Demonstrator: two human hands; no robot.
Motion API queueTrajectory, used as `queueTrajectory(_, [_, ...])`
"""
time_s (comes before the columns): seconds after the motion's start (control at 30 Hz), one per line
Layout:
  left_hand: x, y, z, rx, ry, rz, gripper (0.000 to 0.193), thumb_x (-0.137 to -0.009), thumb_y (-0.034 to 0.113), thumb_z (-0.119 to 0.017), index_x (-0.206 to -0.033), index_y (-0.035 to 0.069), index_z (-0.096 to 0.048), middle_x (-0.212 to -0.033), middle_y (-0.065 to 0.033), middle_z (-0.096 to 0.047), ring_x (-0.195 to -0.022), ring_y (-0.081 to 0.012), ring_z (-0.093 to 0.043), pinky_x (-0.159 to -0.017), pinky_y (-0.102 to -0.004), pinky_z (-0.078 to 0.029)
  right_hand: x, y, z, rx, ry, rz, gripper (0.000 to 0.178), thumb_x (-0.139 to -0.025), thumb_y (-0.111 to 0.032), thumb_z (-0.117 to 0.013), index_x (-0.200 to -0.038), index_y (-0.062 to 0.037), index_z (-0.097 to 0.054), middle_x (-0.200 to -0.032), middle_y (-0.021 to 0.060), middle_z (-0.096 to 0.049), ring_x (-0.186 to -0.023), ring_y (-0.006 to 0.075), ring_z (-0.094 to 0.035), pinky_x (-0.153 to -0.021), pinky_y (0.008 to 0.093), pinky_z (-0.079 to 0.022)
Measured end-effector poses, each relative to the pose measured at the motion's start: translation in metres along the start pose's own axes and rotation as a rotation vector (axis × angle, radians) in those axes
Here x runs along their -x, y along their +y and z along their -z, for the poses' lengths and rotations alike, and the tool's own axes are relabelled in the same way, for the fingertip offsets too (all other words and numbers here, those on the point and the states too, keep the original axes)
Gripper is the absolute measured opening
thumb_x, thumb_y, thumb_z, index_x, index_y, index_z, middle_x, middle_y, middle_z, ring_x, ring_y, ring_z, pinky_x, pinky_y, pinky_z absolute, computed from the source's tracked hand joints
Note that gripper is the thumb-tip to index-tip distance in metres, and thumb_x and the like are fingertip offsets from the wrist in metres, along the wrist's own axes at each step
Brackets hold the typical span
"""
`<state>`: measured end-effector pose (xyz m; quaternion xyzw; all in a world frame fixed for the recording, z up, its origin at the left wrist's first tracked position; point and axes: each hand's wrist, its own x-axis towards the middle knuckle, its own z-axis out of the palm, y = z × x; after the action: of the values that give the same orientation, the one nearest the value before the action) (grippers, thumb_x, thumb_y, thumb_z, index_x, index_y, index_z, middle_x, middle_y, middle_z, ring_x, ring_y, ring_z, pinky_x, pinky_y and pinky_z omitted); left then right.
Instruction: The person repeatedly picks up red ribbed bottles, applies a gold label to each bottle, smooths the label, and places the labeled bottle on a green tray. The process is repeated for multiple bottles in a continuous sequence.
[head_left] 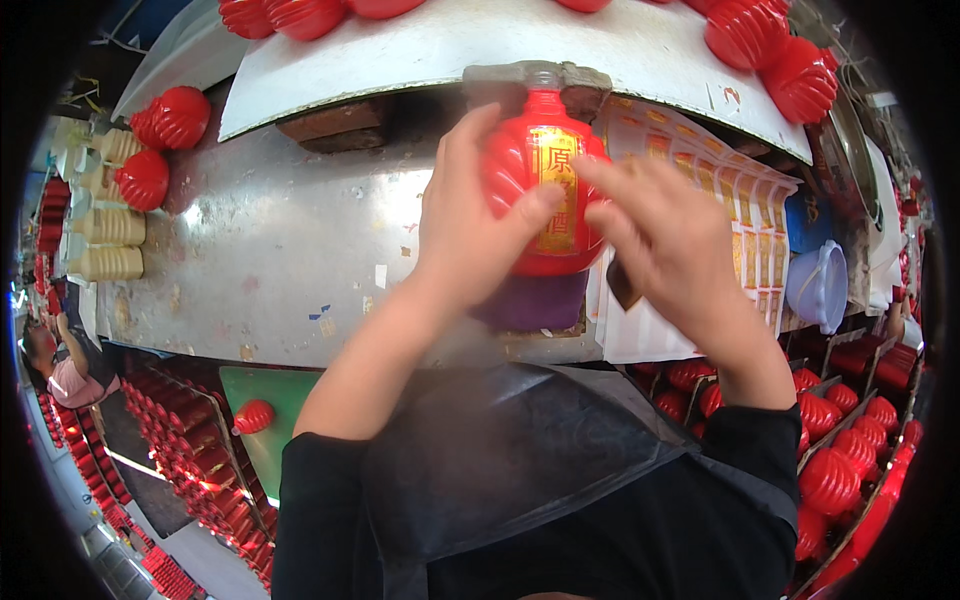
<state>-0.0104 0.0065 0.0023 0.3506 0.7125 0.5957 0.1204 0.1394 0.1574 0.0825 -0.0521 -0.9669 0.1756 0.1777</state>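
A red ribbed bottle (518,255) lies on its back in front of me, its clear-tipped neck pointing away into a grey rest (490,75). A gold label with dark characters (556,215) runs down its front. My left hand (465,205) grips the bottle's left side, thumb on the label's left edge. Over the right side is my right hand (665,215), index fingertip and thumb at the label's right edge. A dark brown flat piece (622,285) juts out below the right palm, seemingly held by the curled fingers, which are partly hidden. Purple cloth (535,302) lies under the bottle's base.
Sheets of gold labels (745,225) lie right of the bottle, beside a pale purple bucket (818,287). A white board (400,60) bearing red bottles crosses the far side, above a brick (335,125). Racks of red bottles (830,480) stand near right. Another person (70,370) is far left.
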Motion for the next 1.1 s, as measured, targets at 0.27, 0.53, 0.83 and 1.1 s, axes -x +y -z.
queueTrajectory(0.27, [0.015,0.0,-0.003,-0.16,-0.004,-0.098,0.102,-0.072,0.042,-0.094,-0.15,0.001,-0.042,-0.145,-0.0233,-0.051,-0.131,-0.0424,-0.056,-0.109,-0.0499,-0.049,-0.031,0.038,-0.021,-0.305,-0.073,-0.054,0.047,-0.088,-0.018,-0.083,-0.135,-0.0147,-0.076,-0.087,0.0021,-0.046,-0.076,0.0143,-0.05,-0.067,0.028,-0.043])
queueTrajectory(0.53, [0.015,-0.008,-0.002,-0.188,-0.012,-0.146,0.1,-0.074,0.05,-0.092,-0.148,0.002,-0.045,-0.143,-0.0232,-0.052,-0.132,-0.0428,-0.054,-0.11,-0.0514,-0.048,-0.034,0.051,-0.023,-0.29,-0.138,-0.028,0.049,-0.094,-0.019,-0.077,-0.143,-0.0149,-0.07,-0.089,0.0026,-0.047,-0.079,0.0143,-0.05,-0.073,0.0284,-0.044])
queueTrajectory(0.83, [0.003,-0.006,0.014,-0.288,-0.146,-0.418,0.047,-0.1,0.035,-0.063,-0.145,0.021,-0.066,-0.156,-0.0251,-0.044,-0.141,-0.0458,-0.042,-0.12,-0.0518,-0.035,-0.01,0.036,-0.021,-0.55,-0.106,-0.305,0.059,-0.097,-0.033,-0.077,-0.151,-0.0143,-0.063,-0.093,-0.005,-0.055,-0.08,0.0068,-0.045,-0.071,0.0218,-0.039])
queueTrajectory(1.1, [0.004,0.003,0.006,-0.429,-0.1,-0.388,0.05,-0.092,0.034,-0.075,-0.14,0.021,-0.069,-0.153,-0.0224,-0.047,-0.14,-0.0439,-0.043,-0.118,-0.0517,-0.039,-0.006,0.041,-0.036,-0.455,-0.023,-0.298,0.068,-0.087,-0.04,-0.084,-0.149,-0.0192,-0.066,-0.084,-0.0045,-0.047,-0.077,0.0092,-0.041,-0.068,0.0252,-0.037])
